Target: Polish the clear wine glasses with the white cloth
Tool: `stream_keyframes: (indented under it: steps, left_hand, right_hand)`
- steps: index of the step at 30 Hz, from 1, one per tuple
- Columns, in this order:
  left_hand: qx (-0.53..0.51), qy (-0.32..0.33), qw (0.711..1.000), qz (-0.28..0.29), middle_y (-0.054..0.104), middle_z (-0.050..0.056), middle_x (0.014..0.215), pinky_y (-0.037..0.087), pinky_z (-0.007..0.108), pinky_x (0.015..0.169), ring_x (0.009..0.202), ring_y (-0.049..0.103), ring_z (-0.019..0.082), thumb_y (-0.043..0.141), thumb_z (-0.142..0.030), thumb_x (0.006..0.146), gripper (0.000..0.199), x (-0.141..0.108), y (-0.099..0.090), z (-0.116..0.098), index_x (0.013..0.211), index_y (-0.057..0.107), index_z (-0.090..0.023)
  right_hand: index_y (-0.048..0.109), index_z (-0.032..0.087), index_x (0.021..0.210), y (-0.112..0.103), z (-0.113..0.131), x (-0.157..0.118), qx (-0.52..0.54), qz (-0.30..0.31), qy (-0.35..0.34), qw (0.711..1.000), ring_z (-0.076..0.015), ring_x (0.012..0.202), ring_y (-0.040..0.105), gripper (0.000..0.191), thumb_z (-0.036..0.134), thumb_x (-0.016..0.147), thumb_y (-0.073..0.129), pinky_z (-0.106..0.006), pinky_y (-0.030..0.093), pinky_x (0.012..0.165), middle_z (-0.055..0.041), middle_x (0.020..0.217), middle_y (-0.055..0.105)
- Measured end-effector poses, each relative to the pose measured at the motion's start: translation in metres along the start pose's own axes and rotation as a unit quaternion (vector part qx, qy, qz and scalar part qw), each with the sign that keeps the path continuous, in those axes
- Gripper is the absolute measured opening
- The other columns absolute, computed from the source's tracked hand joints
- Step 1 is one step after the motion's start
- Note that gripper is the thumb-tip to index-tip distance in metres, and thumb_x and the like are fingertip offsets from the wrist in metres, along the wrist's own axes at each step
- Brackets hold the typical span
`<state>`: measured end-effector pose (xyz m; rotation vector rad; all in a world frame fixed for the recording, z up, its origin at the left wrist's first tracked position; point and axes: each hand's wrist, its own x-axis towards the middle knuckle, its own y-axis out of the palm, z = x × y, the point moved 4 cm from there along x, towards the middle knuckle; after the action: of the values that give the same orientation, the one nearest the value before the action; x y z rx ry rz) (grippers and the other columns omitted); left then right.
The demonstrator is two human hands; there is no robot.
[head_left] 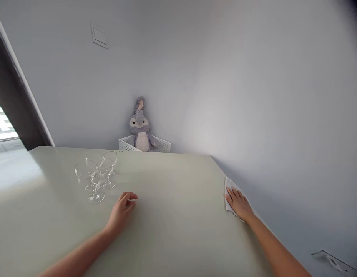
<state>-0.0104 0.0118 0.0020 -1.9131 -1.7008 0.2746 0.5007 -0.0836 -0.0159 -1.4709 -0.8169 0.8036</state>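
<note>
Below the grey wall (pixel 270 96), the pale desk (pixel 178 184) spans the scene, with a cluster of stemmed glasses (pixel 97 175) at far left. A white cloth (pixel 230 183) lies along the right edge under the right hand (pixel 238 202), whose grip is flat, pressing without clenching. The left hand (pixel 123 207), loosely curled near the glasses, has its grip released and holds nothing. The step seems to be wiping; sliding onward calls for even palm pressure.

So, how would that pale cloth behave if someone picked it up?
The cloth would probably droop, since it looks thin and lies flat under the right hand. It likely feels light, being thin fabric, and that flat shape makes rolling unlikely.
</note>
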Motion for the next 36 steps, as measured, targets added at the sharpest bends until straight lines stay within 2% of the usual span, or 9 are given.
stream_keyframes:
  steps: [6,11,14,18,22,25,30,33,36]
  left_hand:
    - [0.037,0.021,0.999,0.003,0.054,0.001,0.093,0.045,0.027,0.064,0.066,0.054,0.013,0.040,-0.028,0.076,0.016,0.001,0.002,-0.001,0.082,0.055,-0.023]
    - [0.043,0.022,0.999,0.012,0.053,0.002,0.095,0.045,0.030,0.068,0.070,0.055,0.015,0.040,-0.030,0.076,0.017,0.002,0.003,-0.001,0.083,0.054,-0.023]
    - [0.039,0.021,0.999,0.016,0.053,0.002,0.096,0.046,0.031,0.070,0.073,0.056,0.016,0.040,-0.031,0.076,0.017,0.003,0.003,-0.001,0.084,0.054,-0.023]
    - [0.032,0.017,0.999,0.016,0.053,0.002,0.096,0.045,0.031,0.071,0.072,0.056,0.015,0.041,-0.029,0.076,0.017,0.003,0.004,-0.001,0.084,0.054,-0.023]
    - [0.003,0.014,1.000,0.002,0.053,0.002,0.094,0.044,0.031,0.071,0.070,0.054,0.014,0.042,-0.027,0.074,0.017,0.001,0.004,-0.003,0.082,0.056,-0.023]
    - [-0.047,0.002,0.999,-0.020,0.053,0.002,0.090,0.044,0.031,0.070,0.070,0.054,0.014,0.044,-0.025,0.072,0.016,0.000,0.001,-0.005,0.081,0.057,-0.022]
    - [-0.127,-0.037,0.982,-0.132,0.053,0.004,0.094,0.045,0.031,0.073,0.088,0.053,0.018,0.048,-0.023,0.068,0.020,-0.002,-0.015,-0.006,0.087,0.055,-0.021]
    - [-0.145,-0.094,0.963,-0.206,0.049,0.006,0.106,0.046,0.030,0.071,0.090,0.052,0.017,0.049,-0.026,0.070,0.038,-0.002,-0.027,0.002,0.108,0.046,-0.023]
    - [-0.144,-0.146,0.953,-0.223,0.042,0.010,0.118,0.046,0.029,0.069,0.096,0.051,0.018,0.049,-0.029,0.073,0.056,0.003,-0.033,0.011,0.126,0.031,-0.025]
  right_hand:
    - [0.024,0.024,0.139,0.004,0.018,-0.083,0.014,-0.020,-0.082,0.996,-0.0248,0.134,0.012,0.061,0.055,0.087,0.019,-0.042,0.018,0.107,-0.0026,0.146,0.018]
    - [0.020,0.031,0.138,-0.004,0.059,-0.160,0.062,-0.047,-0.195,0.978,-0.0266,0.133,0.011,0.057,0.053,0.087,0.029,-0.046,0.021,0.106,0.0020,0.147,0.012]
    - [0.013,0.034,0.139,-0.003,0.099,-0.200,0.087,-0.039,-0.300,0.949,-0.0289,0.133,0.013,0.056,0.047,0.088,0.032,-0.048,0.025,0.105,0.0028,0.146,0.011]
    - [0.011,0.035,0.139,0.005,0.159,-0.231,0.095,-0.039,-0.454,0.885,-0.0312,0.131,0.017,0.059,0.045,0.088,0.037,-0.048,0.027,0.103,0.0001,0.145,0.016]
    - [0.014,0.032,0.139,-0.008,0.205,-0.230,0.108,-0.041,-0.565,0.817,-0.0290,0.132,0.015,0.060,0.047,0.087,0.038,-0.046,0.021,0.106,-0.0012,0.145,0.016]
    - [0.014,0.029,0.140,-0.030,0.230,-0.213,0.124,0.014,-0.595,0.794,-0.0268,0.134,0.009,0.063,0.052,0.086,0.036,-0.046,0.015,0.108,-0.0012,0.146,0.010]
    - [0.020,0.031,0.138,-0.050,0.267,-0.164,0.133,0.092,-0.552,0.818,-0.0235,0.134,0.005,0.057,0.055,0.087,0.029,-0.045,0.010,0.108,0.0012,0.147,0.011]
    - [0.022,0.030,0.138,-0.048,0.284,-0.136,0.134,0.087,-0.517,0.841,-0.0223,0.135,0.005,0.058,0.057,0.087,0.025,-0.044,0.009,0.109,0.0009,0.147,0.012]
    - [0.022,0.029,0.138,-0.045,0.290,-0.122,0.139,0.073,-0.497,0.853,-0.0212,0.135,0.003,0.058,0.056,0.087,0.023,-0.043,0.008,0.109,0.0010,0.147,0.013]
